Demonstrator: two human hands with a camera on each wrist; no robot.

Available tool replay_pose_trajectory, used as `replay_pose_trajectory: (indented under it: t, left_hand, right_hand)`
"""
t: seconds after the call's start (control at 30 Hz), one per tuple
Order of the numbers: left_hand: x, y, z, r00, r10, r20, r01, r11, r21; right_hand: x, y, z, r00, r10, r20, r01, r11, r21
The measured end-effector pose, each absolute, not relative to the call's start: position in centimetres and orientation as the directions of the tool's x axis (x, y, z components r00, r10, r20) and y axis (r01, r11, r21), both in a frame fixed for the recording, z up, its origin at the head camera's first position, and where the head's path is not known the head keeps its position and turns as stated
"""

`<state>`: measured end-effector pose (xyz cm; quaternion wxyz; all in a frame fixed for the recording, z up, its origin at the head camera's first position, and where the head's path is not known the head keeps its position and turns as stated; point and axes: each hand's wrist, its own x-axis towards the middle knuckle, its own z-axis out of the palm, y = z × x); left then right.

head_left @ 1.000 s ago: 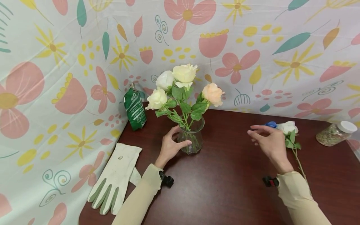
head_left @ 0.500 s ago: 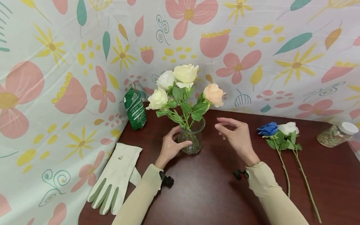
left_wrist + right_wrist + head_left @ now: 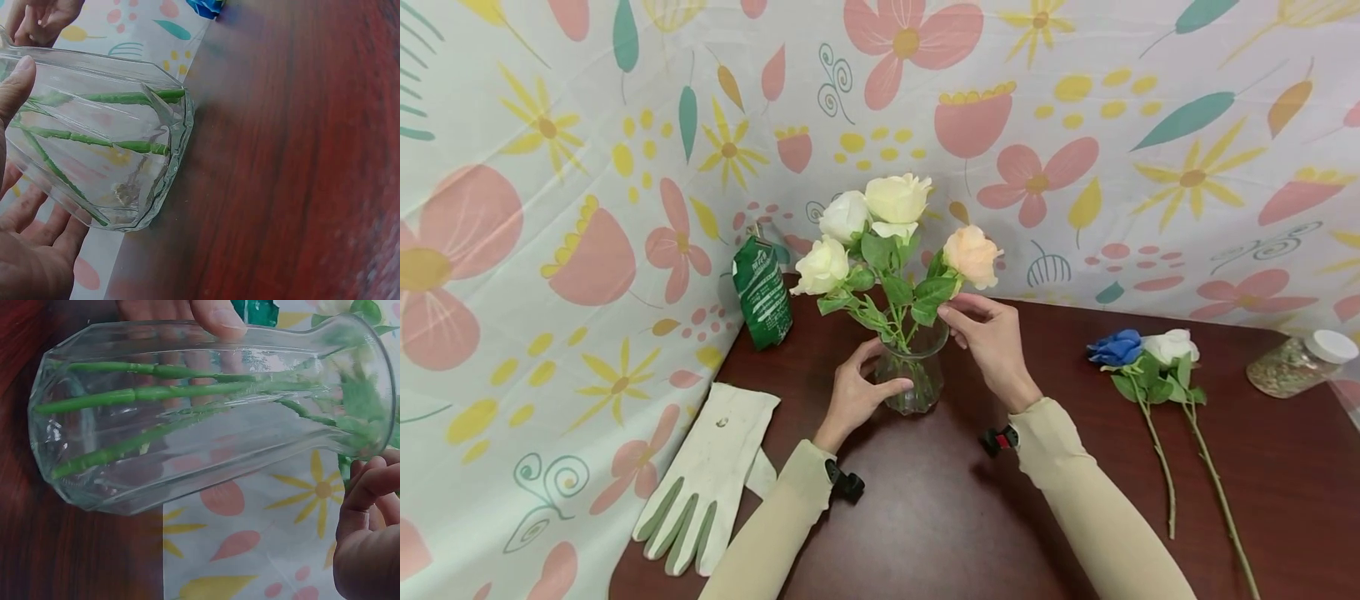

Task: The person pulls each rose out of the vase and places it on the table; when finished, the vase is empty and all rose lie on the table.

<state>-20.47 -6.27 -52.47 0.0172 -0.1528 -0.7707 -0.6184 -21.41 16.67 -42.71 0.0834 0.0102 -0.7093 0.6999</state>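
A clear glass vase (image 3: 917, 387) stands upright on the table, holding white and cream roses (image 3: 897, 198) and a peach rose (image 3: 972, 255). My left hand (image 3: 861, 392) grips the vase from its left side, thumb across the front; the left wrist view shows the thumb (image 3: 17, 87) and the green stems (image 3: 94, 135) inside the glass. At the vase's right rim, my right hand (image 3: 988, 342) has its thumb and forefinger at the leaves under the peach rose. Whether they pinch a leaf is hidden. Curled fingers show beside the rim in the right wrist view.
To the right lie a blue rose (image 3: 1116, 347) and a white rose (image 3: 1170, 345) on long stems. Beyond them lies a white-capped jar (image 3: 1292, 365). A green packet (image 3: 762, 292) stands back left, above white gloves (image 3: 711, 475). Flower-patterned cloth (image 3: 1037, 100) hangs behind.
My right hand has moved left from beside the blue rose to the vase rim and the leaves, uncovering the two loose roses. The left hand and vase stay in place.
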Motion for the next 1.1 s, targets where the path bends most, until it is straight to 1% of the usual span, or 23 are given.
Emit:
replay_pose_trajectory:
  t: [0.27,0.53,0.67,0.83,1.0,1.1]
  left_hand:
    - [-20.2,-6.4,-52.5,-0.955,0.215,0.204,0.247,0.199,0.948]
    - [-20.2,-6.3,-52.3,-0.956,0.214,0.203,0.246,0.204,0.948]
    - [-20.3,-6.3,-52.4,-0.956,0.213,0.203,0.247,0.206,0.947]
    - [-20.4,-6.3,-52.4,-0.956,0.218,0.198,0.244,0.205,0.948]
    - [-20.5,-6.3,-52.5,-0.955,0.215,0.204,0.247,0.2,0.948]
    - [-20.5,-6.3,-52.5,-0.955,0.211,0.209,0.252,0.2,0.947]
  right_hand:
    - [-22.4,16.1,-42.8,-0.985,0.066,0.159,-0.158,0.015,-0.987]
    - [-22.9,16.0,-42.7,-0.995,0.021,0.093,-0.092,0.008,-0.996]
    - [-23.1,15.9,-42.5,-0.996,0.021,0.09,-0.09,0.005,-0.996]
    - [-23.0,15.9,-42.2,-0.99,0.067,0.123,-0.122,0.02,-0.992]
    - [-23.0,16.0,-42.1,-0.97,0.126,0.207,-0.198,0.084,-0.977]
    - [-23.0,15.9,-42.0,-0.955,0.153,0.253,-0.242,0.089,-0.966]
